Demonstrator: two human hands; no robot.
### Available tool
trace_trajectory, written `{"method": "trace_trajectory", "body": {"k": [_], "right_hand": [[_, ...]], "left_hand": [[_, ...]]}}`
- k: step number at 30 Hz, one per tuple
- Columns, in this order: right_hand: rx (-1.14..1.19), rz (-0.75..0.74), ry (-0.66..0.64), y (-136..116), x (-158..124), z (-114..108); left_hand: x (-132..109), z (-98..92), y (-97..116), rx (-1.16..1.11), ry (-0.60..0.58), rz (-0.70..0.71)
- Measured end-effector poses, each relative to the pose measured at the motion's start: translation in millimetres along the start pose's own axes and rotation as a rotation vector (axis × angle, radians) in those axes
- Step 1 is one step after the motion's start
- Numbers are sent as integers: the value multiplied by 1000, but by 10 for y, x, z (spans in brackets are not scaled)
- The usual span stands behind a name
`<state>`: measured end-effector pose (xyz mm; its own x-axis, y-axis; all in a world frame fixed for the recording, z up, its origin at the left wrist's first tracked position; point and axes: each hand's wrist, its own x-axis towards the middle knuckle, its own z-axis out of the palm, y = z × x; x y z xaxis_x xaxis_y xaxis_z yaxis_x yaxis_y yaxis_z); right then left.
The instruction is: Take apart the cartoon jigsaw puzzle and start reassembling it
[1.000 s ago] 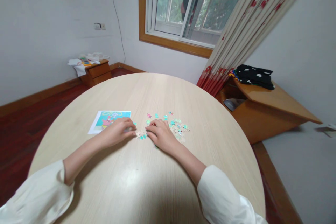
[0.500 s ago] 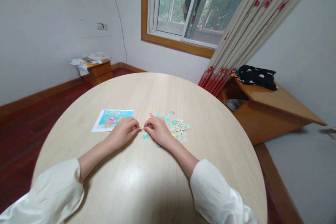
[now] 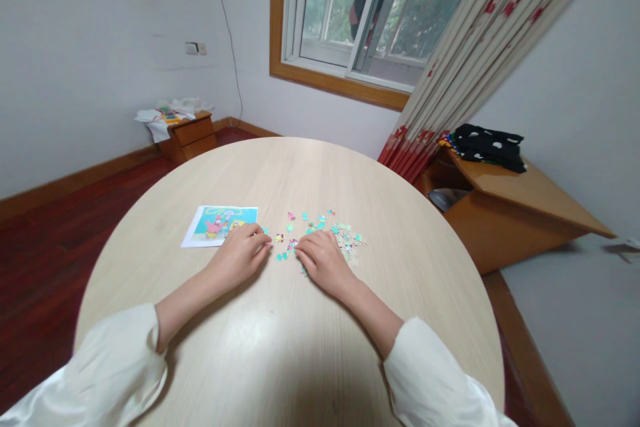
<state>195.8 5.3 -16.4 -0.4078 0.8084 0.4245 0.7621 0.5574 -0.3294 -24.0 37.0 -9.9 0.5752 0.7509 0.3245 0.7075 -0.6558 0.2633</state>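
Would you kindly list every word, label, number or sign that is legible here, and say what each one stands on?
No text can be read in this view.
On the picture sheet beside the left hand: a cartoon print, any lettering too small to read.
On the puzzle pieces by the right hand: coloured patches only, too small to tell.
On the wall switch plate: no legible marking.

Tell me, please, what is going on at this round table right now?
A person in white sleeves is handling a small jigsaw. The left hand and right hand rest on the round table, fingers close together at loose puzzle pieces; more lie scattered beyond the right hand. A cartoon picture lies flat by the left hand. Whether either hand grips a piece is unclear.
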Motion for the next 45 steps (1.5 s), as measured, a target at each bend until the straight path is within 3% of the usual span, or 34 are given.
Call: {"method": "trace_trajectory", "body": {"k": [5,8,13,17,22,28,33,38,45], "right_hand": [[-63,98,66,2,-368,-101],[-78,98,8,-27,-404,-91],[-19,80,-6,-39,-390,-45],[103,141,-1,-47,-432,-55],[350,278,-100,-110,-456,-153],[574,510,-212,-114,-485,-293],[449,537,-237,-102,-460,-335],[203,389,5,33,-392,-278],[-8,279,-11,145,-398,-161]], "left_hand": [[-36,103,170,-28,-63,134],[-46,181,209,-9,-90,174],[-69,240,210,-10,-32,186],[-88,249,322,-70,47,234],[-113,248,494,-168,120,296],[-169,253,552,-141,19,312],[-157,308,540,-62,-47,292],[-81,345,532,-76,-20,258],[-21,312,494,-27,-11,321]]}}
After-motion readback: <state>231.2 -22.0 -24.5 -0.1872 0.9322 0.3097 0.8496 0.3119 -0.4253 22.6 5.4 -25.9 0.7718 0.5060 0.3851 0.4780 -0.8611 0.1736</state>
